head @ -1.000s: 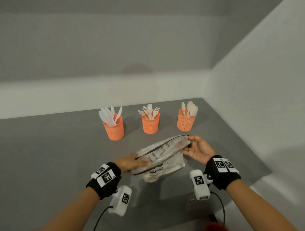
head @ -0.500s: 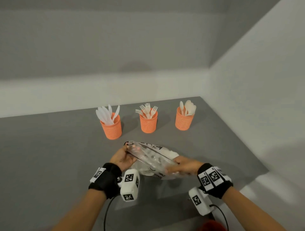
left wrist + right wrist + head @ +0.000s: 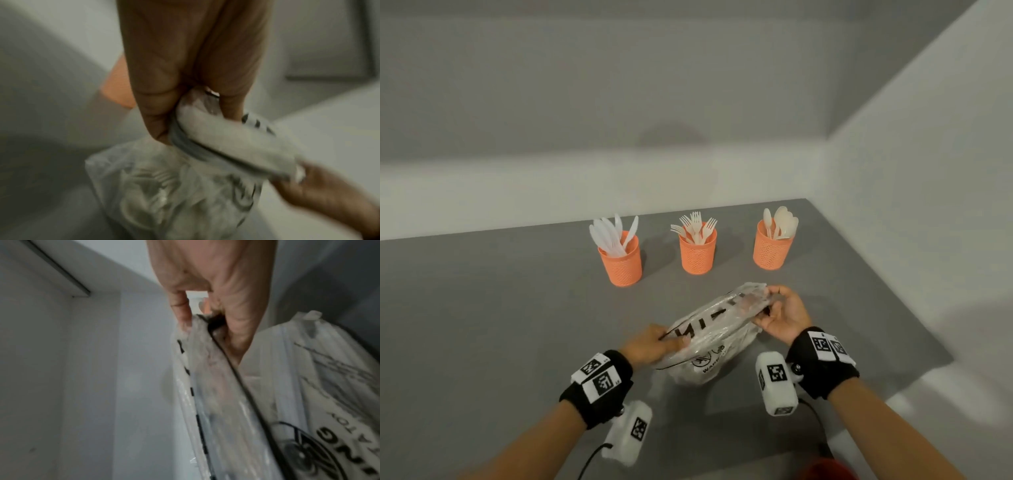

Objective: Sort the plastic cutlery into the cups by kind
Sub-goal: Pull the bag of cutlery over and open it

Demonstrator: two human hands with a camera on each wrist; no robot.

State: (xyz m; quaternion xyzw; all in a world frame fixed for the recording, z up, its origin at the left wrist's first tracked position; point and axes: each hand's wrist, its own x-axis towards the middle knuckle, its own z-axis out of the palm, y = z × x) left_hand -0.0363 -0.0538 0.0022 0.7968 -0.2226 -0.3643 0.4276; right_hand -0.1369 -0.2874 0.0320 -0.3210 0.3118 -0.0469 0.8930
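Three orange mesh cups stand in a row on the grey table: the left cup (image 3: 621,262) holds white knives, the middle cup (image 3: 698,251) holds forks, the right cup (image 3: 772,248) holds spoons. In front of them I hold a clear plastic bag (image 3: 717,337) with black print by its top edge. My left hand (image 3: 654,347) pinches the bag's near-left end (image 3: 197,116). My right hand (image 3: 779,313) pinches the far-right end (image 3: 205,331). What lies inside the bag is too blurred to tell.
The grey table (image 3: 482,325) ends at a white wall behind the cups and a white wall on the right. Its right edge runs close to my right wrist. A red thing (image 3: 822,471) shows at the bottom edge.
Both hands have turned the bag: the left hand dropped back toward me and the right hand swung up and away toward the cups, much as one second ago.
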